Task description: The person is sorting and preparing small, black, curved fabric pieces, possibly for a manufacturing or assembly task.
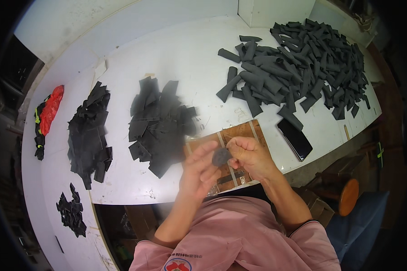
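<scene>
A small dark grey fabric piece (pixel 220 157) is between my two hands, above a brown board at the table's front edge. My right hand (pixel 254 159) pinches its right side between thumb and fingers. On the other side, my left hand (pixel 199 168) has its fingers stretched and apart, close to the piece; whether they touch it I cannot tell. Under both hands lies the brown board (pixel 253 131) with pale strips across it. Left of it spreads a heap of flat black fabric pieces (pixel 160 122), partly blurred.
A large pile of dark rolled fabric tubes (pixel 298 67) covers the back right. A phone (pixel 295 139) lies near the right edge. Further left are another black fabric heap (pixel 89 135), small black scraps (pixel 71 211) and a red plastic bag (pixel 52 109). An orange-topped stool (pixel 348 197) stands below right.
</scene>
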Demonstrator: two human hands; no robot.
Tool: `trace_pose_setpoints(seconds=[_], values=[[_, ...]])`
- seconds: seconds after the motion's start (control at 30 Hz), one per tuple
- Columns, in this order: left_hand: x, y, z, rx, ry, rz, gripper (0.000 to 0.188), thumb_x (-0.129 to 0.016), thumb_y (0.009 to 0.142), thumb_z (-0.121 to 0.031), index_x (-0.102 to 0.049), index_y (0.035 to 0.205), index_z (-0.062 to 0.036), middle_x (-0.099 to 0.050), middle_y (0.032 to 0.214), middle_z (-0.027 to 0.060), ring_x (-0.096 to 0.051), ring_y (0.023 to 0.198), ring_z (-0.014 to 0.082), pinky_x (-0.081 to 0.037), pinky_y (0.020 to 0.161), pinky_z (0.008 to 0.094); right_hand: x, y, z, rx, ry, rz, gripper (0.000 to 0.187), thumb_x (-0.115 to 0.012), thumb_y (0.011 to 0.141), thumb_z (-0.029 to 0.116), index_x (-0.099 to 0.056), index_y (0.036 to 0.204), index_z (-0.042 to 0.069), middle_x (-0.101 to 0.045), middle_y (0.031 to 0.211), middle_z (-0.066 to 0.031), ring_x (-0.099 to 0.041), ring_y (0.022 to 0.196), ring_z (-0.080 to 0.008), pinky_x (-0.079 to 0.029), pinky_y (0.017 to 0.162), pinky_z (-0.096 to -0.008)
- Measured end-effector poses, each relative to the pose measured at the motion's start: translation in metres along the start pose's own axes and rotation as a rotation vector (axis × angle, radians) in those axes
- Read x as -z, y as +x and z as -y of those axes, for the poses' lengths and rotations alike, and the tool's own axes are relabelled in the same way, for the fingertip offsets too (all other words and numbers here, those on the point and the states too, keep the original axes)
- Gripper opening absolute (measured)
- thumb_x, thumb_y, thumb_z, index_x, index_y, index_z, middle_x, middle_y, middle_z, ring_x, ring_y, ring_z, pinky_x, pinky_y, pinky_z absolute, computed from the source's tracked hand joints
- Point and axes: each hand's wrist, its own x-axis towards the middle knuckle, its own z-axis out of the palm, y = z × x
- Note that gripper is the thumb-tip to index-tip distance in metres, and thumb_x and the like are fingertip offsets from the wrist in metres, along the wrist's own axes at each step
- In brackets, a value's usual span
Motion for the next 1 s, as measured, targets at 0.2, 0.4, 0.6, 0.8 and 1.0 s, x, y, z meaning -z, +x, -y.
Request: trace_pose_setpoints(seconds=[0.2, 0.4, 0.6, 0.8, 1.0], values=[[-0.05, -0.024, 0.005, -0.482, 0.746, 0.025, 0.043, -0.056, 0.079, 0.0, -0.036, 0.117, -0.0005, -0.055, 0.072, 0.0034, -0.044, 0.049, 0.0022, -0.031, 0.04, 0.0153, -0.006, 0.01, 0.032, 0.161, -0.178, 0.261, 0.018, -0.049, 0.087, 0.019, -0.052, 0.075, 0.005, -0.047, 0.066, 0.0041, -0.043, 0.059, -0.0032, -0.036, 0.055, -0.018], [-0.009, -0.014, 0.007, -0.241, 0.744, -0.153, 0.031, -0.054, 0.081, -0.006, -0.045, 0.111, -0.0012, -0.055, 0.074, 0.0018, -0.048, 0.055, 0.0081, -0.037, 0.05, 0.0186, 0.02, 0.01, -0.022, 0.023, -0.173, 0.149, 0.018, -0.051, 0.086, 0.02, -0.052, 0.075, 0.005, -0.049, 0.067, 0.0033, -0.045, 0.06, -0.0044, -0.037, 0.056, -0.0183], [-0.038, -0.004, -0.005, -0.847, 1.373, 0.157, 0.017, -0.058, 0.077, -0.001, -0.057, 0.093, 0.0035, -0.059, 0.085, 0.0124, -0.052, 0.083, 0.0165, -0.04, 0.078, 0.0259, 0.009, 0.002, -0.006, 0.103, -0.456, -0.083, 0.013, -0.053, 0.082, 0.016, -0.054, 0.08, 0.004, -0.052, 0.067, -0.0003, -0.048, 0.062, -0.0073, -0.039, 0.058, -0.0207], [-0.035, -0.01, 0.005, -0.688, 0.605, 0.043, 0.008, -0.056, 0.079, -0.003, -0.057, 0.085, 0.0019, -0.059, 0.092, 0.014, -0.054, 0.087, 0.0214, -0.039, 0.083, 0.0344, -0.022, -0.016, 0.038, 0.759, -1.162, -0.1, 0.019, -0.062, 0.074, 0.017, -0.053, 0.076, 0.001, -0.05, 0.068, -0.0045, -0.049, 0.063, -0.0173, -0.04, 0.053, -0.0281], [-0.013, -0.002, 0.008, -0.542, 0.637, 0.035, 0.018, -0.063, 0.076, -0.01, -0.056, 0.087, 0.0025, -0.058, 0.09, 0.0165, -0.056, 0.085, 0.022, -0.048, 0.073, 0.0345, 0.0, -0.008, 0.006, 0.771, -1.385, -0.058, 0.021, -0.063, 0.069, 0.021, -0.05, 0.066, 0.004, -0.049, 0.064, -0.0057, -0.052, 0.063, -0.0237, -0.042, 0.053, -0.034]])
